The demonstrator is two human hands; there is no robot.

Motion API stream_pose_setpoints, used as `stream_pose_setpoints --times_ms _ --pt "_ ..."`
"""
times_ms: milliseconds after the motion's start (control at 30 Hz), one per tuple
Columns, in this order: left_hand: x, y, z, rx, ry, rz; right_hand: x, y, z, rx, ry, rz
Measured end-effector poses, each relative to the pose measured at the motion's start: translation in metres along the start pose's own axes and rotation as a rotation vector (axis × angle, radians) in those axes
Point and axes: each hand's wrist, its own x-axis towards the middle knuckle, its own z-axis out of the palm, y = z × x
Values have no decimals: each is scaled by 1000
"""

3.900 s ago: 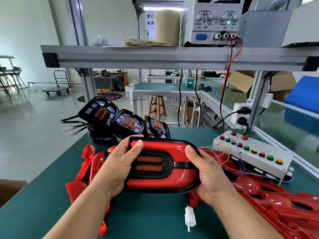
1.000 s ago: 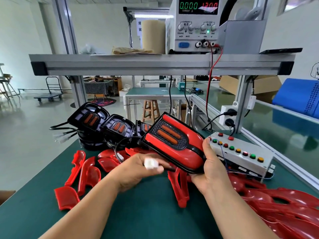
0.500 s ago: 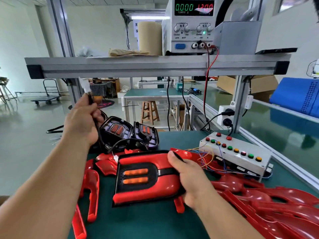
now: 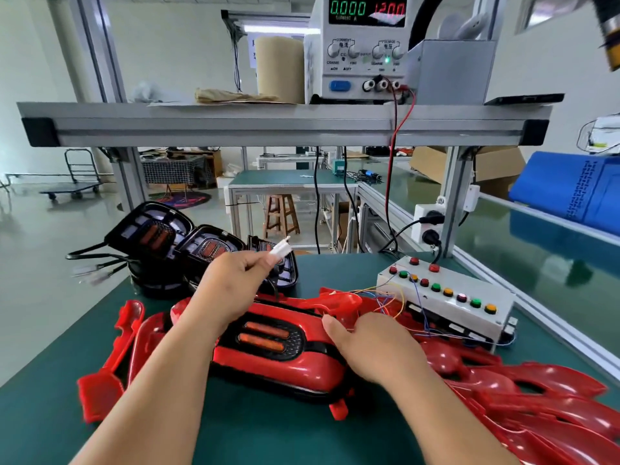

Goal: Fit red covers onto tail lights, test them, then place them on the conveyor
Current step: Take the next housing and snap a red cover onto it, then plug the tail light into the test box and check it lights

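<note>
A tail light (image 4: 268, 354) with a red cover fitted lies flat on the green table, its two orange strips facing up. My right hand (image 4: 372, 347) holds its right end, thumb on top and fingers hidden behind the hand. Above the light's far edge, my left hand (image 4: 231, 286) pinches the white connector (image 4: 281, 251) on the light's black cable and keeps it raised. The white test box (image 4: 446, 297), with coloured buttons and loose thin wires, stands just right of my right hand.
Several uncovered black tail lights (image 4: 161, 236) are stacked at the back left. Loose red covers lie at the left (image 4: 110, 357) and in a heap at the right (image 4: 536, 414). A power supply (image 4: 362, 45) sits on the overhead shelf; the conveyor (image 4: 536, 250) runs along the right.
My left hand has come down from the upper left to the middle and now pinches the white connector instead of the black cable. The tail light has stayed under my right hand.
</note>
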Motion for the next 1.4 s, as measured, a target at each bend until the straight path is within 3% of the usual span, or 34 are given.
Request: stream_pose_setpoints --times_ms 233,300,500,600,800,933,1033,1267,1400 --pt "7 0 -10 77 -48 42 36 -2 -42 -25 321 -166" --pt "7 -3 -11 149 -102 45 58 -9 -48 -59 281 -184" --pt "6 -22 -4 428 -382 -55 101 -6 -38 -599 -84 -98" --pt "7 -21 -7 431 -431 -92 106 -2 -31 -652 -196 -45" --pt "9 -17 -17 433 -425 -68 100 -3 -29 -587 -48 -18" --pt "7 -18 -15 351 -395 -14 89 4 -34 -328 301 -67" --pt "9 -17 -18 271 -327 68 73 -2 -33 -39 419 -128" --pt "6 -14 -9 269 -276 143 42 -12 -10 489 220 -295" --pt "6 -11 -9 283 -334 171 40 -10 -7 549 229 -385"
